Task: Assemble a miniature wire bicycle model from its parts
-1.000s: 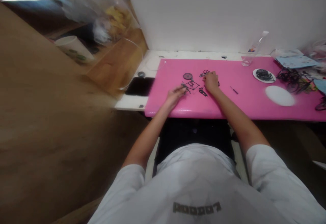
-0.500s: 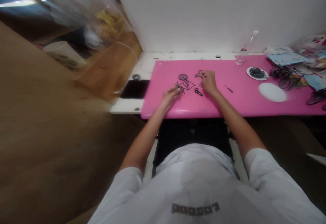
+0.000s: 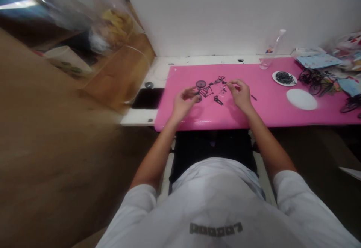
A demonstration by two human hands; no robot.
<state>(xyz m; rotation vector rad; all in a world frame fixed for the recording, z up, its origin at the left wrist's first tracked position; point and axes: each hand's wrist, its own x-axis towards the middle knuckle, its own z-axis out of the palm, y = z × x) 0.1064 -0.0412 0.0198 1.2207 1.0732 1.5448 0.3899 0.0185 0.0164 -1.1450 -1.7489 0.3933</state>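
Observation:
A black miniature bicycle frame [image 3: 207, 91] lies on the pink mat, with a dark wheel [image 3: 200, 84] at its upper left. My left hand [image 3: 183, 102] is at the frame's left end, thumb and fingers apart, the thumb close to a smaller round part [image 3: 199, 98]. Right of the frame, my right hand [image 3: 240, 94] has thumb and forefinger pinched at a tiny dark piece too small to name. Between the hands lie a black handlebar-like part with a ring [image 3: 219, 80], a black elongated part [image 3: 218, 100] and thin pale pieces [image 3: 222, 90].
A small dark screwdriver-like tool [image 3: 254, 97] lies beside my right hand. Farther right are a white plate [image 3: 294, 83] of black parts, a white oval lid [image 3: 301, 99], and several black model bicycles [image 3: 313, 82]. A clear bottle [image 3: 269, 54] stands behind; a black tablet-like slab [image 3: 148, 98] lies left.
My left hand has loosened from the frame and its fingers have spread. The ringed part now lies on the mat beside the frame, and my right hand has moved right and nearer me.

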